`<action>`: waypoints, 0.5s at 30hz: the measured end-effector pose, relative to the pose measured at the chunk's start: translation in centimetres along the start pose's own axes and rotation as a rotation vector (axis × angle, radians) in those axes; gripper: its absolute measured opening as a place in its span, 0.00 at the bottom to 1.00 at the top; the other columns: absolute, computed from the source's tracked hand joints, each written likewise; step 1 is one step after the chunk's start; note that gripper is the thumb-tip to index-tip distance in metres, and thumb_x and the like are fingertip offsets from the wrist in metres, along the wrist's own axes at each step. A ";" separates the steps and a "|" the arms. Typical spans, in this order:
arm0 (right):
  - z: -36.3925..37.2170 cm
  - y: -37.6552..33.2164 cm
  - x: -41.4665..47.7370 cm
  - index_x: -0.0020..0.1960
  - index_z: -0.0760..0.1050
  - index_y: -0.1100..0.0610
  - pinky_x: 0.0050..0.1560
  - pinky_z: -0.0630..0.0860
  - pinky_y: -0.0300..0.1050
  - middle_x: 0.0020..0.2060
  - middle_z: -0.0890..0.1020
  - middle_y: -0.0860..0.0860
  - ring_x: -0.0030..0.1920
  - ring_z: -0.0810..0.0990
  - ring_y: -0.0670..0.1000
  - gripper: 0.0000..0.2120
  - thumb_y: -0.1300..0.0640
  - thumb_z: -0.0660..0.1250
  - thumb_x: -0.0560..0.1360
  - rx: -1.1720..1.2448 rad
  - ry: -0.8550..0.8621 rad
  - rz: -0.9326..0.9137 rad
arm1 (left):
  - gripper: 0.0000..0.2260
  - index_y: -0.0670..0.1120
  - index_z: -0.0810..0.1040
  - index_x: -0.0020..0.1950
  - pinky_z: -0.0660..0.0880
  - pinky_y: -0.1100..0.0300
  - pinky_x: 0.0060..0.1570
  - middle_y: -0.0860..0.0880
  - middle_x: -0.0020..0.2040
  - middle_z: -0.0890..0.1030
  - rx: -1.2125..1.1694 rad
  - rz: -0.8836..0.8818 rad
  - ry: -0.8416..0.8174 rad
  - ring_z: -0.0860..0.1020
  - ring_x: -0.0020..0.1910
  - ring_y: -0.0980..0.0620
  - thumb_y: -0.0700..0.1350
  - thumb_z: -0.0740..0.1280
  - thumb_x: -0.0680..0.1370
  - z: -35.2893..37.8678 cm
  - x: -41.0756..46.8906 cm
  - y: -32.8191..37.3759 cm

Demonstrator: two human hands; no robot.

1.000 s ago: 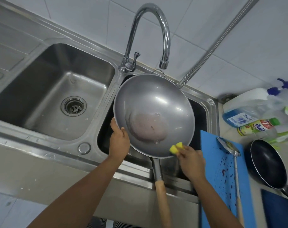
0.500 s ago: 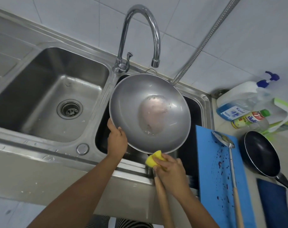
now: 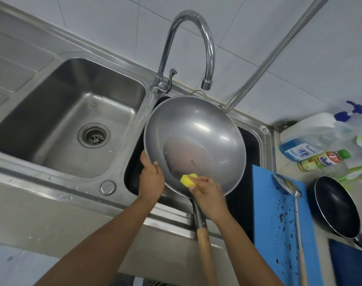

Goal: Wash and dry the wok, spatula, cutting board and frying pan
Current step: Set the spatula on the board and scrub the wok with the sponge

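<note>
Two hands on the wok (image 3: 207, 129), which sits tilted over the right basin at frame centre, with its wooden handle running to the lower edge. Left hand (image 3: 152, 180): grip curled over the wok's left rim. Right hand (image 3: 209, 197): grip pinching a yellow sponge (image 3: 188, 180) against the inner wall near the rim. Left basin (image 3: 52, 100), upper left, is open room. Faucet spout (image 3: 207, 85) hangs just above the far rim. Blue cutting board (image 3: 279, 234) is at lower right with the spatula (image 3: 295, 213) on it and the frying pan (image 3: 337, 209) just beside it. The spray bottle (image 3: 306, 149) label reads "Kasso".
</note>
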State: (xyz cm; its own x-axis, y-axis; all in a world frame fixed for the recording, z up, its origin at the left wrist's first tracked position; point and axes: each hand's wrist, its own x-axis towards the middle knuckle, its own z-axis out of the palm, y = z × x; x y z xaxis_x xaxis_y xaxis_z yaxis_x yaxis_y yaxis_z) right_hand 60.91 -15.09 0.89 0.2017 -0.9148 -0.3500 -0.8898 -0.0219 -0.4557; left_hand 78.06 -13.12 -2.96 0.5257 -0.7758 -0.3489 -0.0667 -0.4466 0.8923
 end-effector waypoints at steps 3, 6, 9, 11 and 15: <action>1.2 0.4 0.3 0.67 0.72 0.36 0.67 0.64 0.48 0.67 0.71 0.39 0.65 0.67 0.51 0.16 0.43 0.59 0.79 -0.151 -0.096 -0.064 | 0.25 0.47 0.48 0.78 0.78 0.51 0.49 0.43 0.51 0.80 0.003 -0.004 0.021 0.80 0.47 0.45 0.43 0.55 0.84 0.2 0.0 0.1; -1.0 3.4 2.7 0.67 0.70 0.35 0.67 0.65 0.52 0.70 0.70 0.42 0.66 0.69 0.54 0.17 0.39 0.57 0.79 -0.356 -0.116 -0.051 | 0.25 0.48 0.48 0.78 0.78 0.50 0.48 0.42 0.50 0.80 -0.003 -0.007 0.017 0.80 0.46 0.43 0.44 0.55 0.84 0.0 -0.1 0.2; -2.8 5.7 5.3 0.70 0.67 0.42 0.67 0.63 0.56 0.74 0.64 0.50 0.67 0.66 0.59 0.18 0.48 0.56 0.80 -0.703 -0.052 0.066 | 0.25 0.50 0.48 0.78 0.80 0.47 0.49 0.43 0.50 0.80 -0.018 -0.011 -0.009 0.80 0.47 0.44 0.44 0.54 0.84 0.0 0.0 0.1; -2.0 5.1 5.9 0.72 0.63 0.49 0.70 0.58 0.60 0.76 0.58 0.53 0.70 0.63 0.61 0.22 0.54 0.55 0.79 -0.756 -0.058 0.095 | 0.25 0.50 0.48 0.78 0.80 0.47 0.49 0.43 0.51 0.80 -0.025 0.006 -0.004 0.80 0.47 0.44 0.45 0.54 0.84 0.1 0.0 0.1; 3.2 1.0 6.5 0.78 0.56 0.51 0.72 0.58 0.54 0.79 0.51 0.51 0.72 0.61 0.61 0.23 0.52 0.51 0.83 -0.413 -0.262 -0.063 | 0.24 0.48 0.49 0.78 0.79 0.50 0.49 0.40 0.53 0.80 -0.007 0.017 0.036 0.80 0.48 0.43 0.44 0.55 0.84 0.4 0.2 -0.1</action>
State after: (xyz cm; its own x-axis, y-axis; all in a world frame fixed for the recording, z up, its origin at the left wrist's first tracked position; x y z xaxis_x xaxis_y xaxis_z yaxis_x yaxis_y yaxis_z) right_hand 62.62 -19.81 -4.46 0.3097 -0.7757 -0.5499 -0.9497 -0.2807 -0.1388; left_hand 77.87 -13.37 -3.26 0.5549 -0.7667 -0.3230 -0.0703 -0.4300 0.9001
